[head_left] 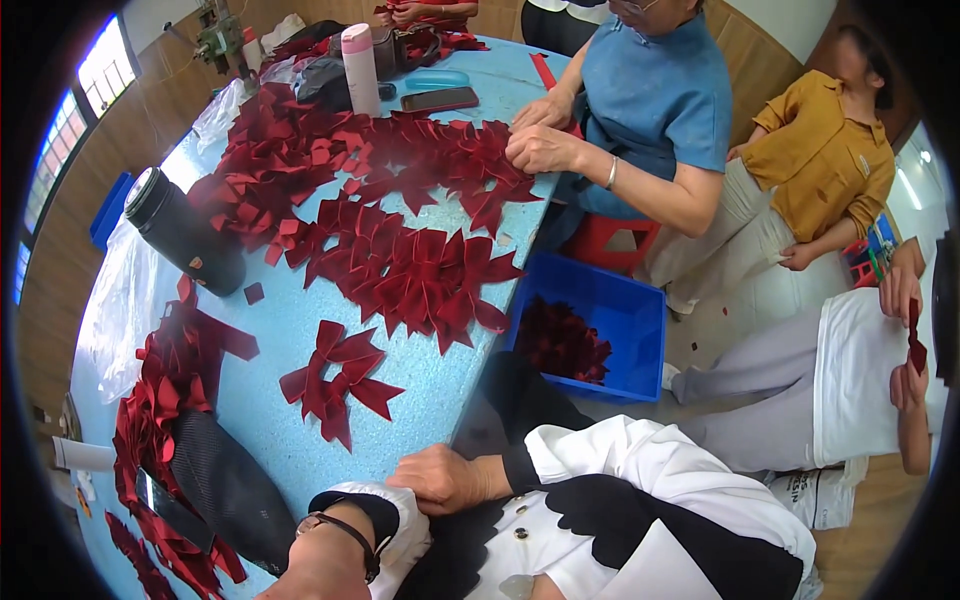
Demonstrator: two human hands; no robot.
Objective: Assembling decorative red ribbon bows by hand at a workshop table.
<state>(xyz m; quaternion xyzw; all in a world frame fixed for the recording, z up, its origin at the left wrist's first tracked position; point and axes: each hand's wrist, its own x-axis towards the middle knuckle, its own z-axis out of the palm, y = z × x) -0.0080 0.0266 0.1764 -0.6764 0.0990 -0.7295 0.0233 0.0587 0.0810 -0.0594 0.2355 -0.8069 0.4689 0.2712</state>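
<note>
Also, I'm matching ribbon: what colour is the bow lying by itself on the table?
The lone bow is dark red, seen best in the head view.

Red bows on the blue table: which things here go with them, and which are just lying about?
With the bow work:
- single red bow
- heaped red bows
- blue crate holding red pieces

Probably just lying about:
- black flask
- pink-topped bottle
- phone
- light-blue case

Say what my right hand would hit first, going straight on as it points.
Probably the white left sleeve, which the right hand seems to touch; past it, perhaps the black textured object, though depth is unclear.
</note>
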